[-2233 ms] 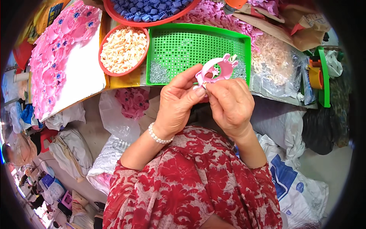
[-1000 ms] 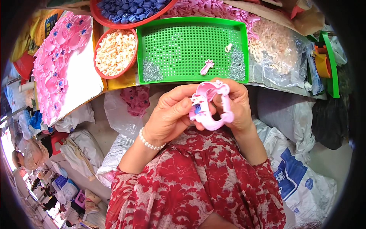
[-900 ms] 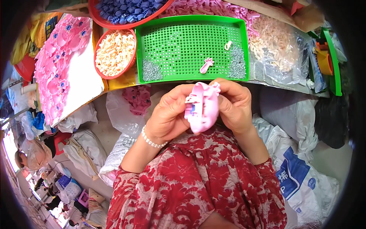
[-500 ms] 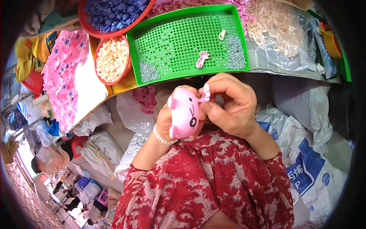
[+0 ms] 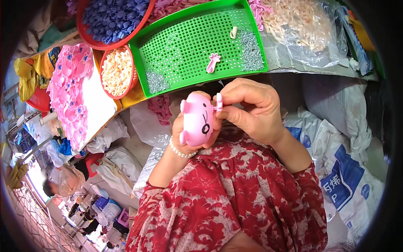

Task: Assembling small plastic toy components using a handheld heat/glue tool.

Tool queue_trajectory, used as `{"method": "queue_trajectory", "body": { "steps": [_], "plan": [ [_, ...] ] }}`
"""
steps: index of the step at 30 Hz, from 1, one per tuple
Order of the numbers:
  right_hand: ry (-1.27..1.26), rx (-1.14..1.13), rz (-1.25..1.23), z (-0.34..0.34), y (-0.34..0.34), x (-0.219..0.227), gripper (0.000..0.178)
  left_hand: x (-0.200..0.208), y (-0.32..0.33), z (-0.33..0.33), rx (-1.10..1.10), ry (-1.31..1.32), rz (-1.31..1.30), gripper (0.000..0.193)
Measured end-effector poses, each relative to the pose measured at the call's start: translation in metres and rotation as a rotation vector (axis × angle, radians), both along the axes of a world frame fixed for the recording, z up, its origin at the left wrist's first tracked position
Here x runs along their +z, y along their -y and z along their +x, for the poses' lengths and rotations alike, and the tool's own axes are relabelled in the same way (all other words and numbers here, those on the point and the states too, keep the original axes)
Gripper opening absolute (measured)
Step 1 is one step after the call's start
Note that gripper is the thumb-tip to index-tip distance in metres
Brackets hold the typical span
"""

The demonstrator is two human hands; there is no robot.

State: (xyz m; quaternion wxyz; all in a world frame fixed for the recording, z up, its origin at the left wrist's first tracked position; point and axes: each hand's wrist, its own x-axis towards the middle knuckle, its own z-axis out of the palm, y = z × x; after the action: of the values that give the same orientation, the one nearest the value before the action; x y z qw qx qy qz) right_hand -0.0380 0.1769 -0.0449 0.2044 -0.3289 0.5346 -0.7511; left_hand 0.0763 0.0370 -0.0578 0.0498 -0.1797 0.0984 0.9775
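Note:
Closed round a pink plastic animal head with ears and black printed features, my left hand keeps it in front of my chest. Between the thumb and forefinger of my right hand is a small pink plastic part. That part meets the right edge of the animal head, and a short stem shows between them. Just beyond my hands, a green perforated tray holds a pink hand-shaped piece, a small cream piece and two heaps of small metal screws.
Left of the tray stand a red basin of blue parts and a red basket of cream parts. Pink shells cover the left surface. A clear bag of cream pieces lies far right; white sacks stand below it.
The small pink part has turned and now sits edge-on against the animal head. The whole scene has shifted slightly as my view moved; both hands keep their holds.

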Motion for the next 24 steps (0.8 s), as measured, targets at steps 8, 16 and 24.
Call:
{"method": "queue_trajectory", "body": {
  "steps": [8,16,24],
  "plan": [
    [0.136,0.030,0.042,-0.003,-0.005,0.001,0.014,0.010,-0.001,-0.010,0.042,-0.008,0.023,0.041],
    [0.066,-0.068,0.109,0.000,-0.005,-0.014,0.013,0.012,-0.003,-0.012,-0.002,-0.115,-0.382,0.040],
    [0.015,0.006,0.246,0.004,-0.002,-0.007,0.024,0.022,-0.004,-0.013,0.014,-0.093,-0.622,0.047]
  ]
}}
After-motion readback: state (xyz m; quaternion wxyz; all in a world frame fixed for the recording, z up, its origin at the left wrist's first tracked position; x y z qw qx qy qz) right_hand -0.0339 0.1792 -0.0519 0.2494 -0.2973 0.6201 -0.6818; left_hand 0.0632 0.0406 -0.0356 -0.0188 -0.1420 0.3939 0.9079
